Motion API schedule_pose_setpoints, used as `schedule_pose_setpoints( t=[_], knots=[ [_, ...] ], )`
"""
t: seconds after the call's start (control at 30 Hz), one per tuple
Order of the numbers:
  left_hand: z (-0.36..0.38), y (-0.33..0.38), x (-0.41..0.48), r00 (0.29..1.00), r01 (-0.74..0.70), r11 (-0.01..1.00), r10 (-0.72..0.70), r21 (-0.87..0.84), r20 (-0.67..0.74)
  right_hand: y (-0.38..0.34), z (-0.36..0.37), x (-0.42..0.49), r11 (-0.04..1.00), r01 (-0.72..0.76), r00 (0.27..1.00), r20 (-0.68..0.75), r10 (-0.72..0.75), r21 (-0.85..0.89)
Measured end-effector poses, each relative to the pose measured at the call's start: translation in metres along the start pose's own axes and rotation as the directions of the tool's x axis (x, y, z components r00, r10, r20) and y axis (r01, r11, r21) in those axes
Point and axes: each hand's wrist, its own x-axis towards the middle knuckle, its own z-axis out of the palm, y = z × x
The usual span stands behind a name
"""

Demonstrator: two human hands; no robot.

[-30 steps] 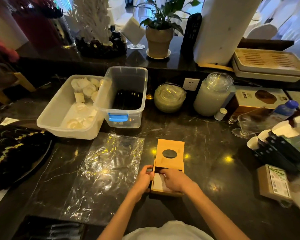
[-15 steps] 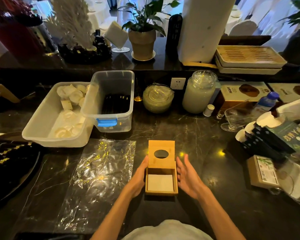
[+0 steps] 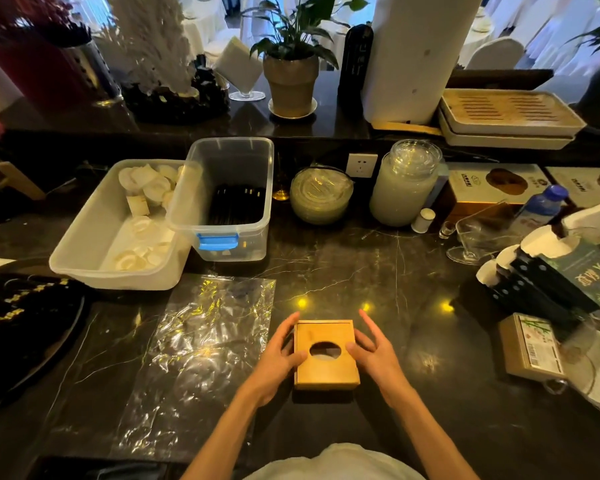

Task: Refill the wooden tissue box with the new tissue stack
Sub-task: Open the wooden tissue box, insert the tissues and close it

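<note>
- Left hand (image 3: 280, 355): forearm reaching in from the lower edge, palm turned inward, flat against the left side of the square light-wood tissue box with an oval opening in its lid (image 3: 325, 355); fingers (image 3: 286, 327) extended along the box wall, thumb tip resting on the lid beside the oval hole. Loosely spread, not curled round anything.
- Right hand (image 3: 374, 351): mirrored pose on the right side of the box; fingers (image 3: 369, 323) stretched forward and slightly splayed, thumb touching the lid's right edge near the hole. Open, pressing rather than clasping.
- Tissue box: stands on the dark veined marble counter (image 3: 343, 271), near its front edge, between the two palms, lid seated over the body; something pale shows through the oval hole, detail unclear.
- Crinkled clear plastic wrapper (image 3: 201, 348): lies flat on the counter just left of the left hand.
- Flat brown cardboard packet with a green bamboo print and barcode label (image 3: 530, 346): well apart to the right; text too small to read.
- Dark green pack with pale lettering (image 3: 582, 275): far right, writing upside down, not legible.
</note>
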Motion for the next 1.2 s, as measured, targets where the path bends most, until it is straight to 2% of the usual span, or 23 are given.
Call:
schedule_pose_setpoints(
  t=[0.1,0.2,0.33,0.4,0.6,0.77,1.0,1.2],
  knots=[
    [0.005,0.002,-0.003,0.999,-0.024,0.998,0.027,0.053,-0.048,-0.001,0.008,-0.001,0.999,0.008,1.0,-0.024,-0.009,-0.044],
    [0.009,-0.004,-0.009,0.994,0.013,0.999,-0.008,0.045,-0.112,0.001,0.009,-0.008,0.992,0.015,0.999,-0.033,-0.02,-0.123],
    [0.02,-0.021,-0.021,0.989,0.134,0.991,-0.133,0.016,-0.068,0.002,0.01,-0.024,0.986,-0.052,0.993,0.1,0.068,-0.161],
    [0.022,-0.016,-0.015,0.989,0.144,0.987,-0.141,0.069,-0.04,-0.002,0.01,-0.021,0.975,-0.038,0.993,0.097,0.06,-0.217],
    [0.014,0.078,0.07,0.999,0.024,0.967,-0.018,0.255,-0.029,-0.082,0.01,0.06,0.943,0.023,0.999,0.046,-0.008,-0.333],
    [0.008,0.137,0.147,0.997,-0.043,0.94,0.063,0.338,-0.048,-0.14,0.009,0.147,0.945,0.057,0.998,0.036,-0.048,-0.321],
    [-0.004,0.133,0.198,0.997,0.059,0.939,-0.038,0.34,-0.067,-0.139,0.005,0.198,0.939,-0.065,0.997,0.023,0.078,-0.339],
    [-0.007,0.127,0.201,0.997,0.06,0.932,-0.039,0.357,-0.064,-0.13,-0.001,0.207,0.932,-0.105,0.991,0.042,0.127,-0.346]
  ],
)
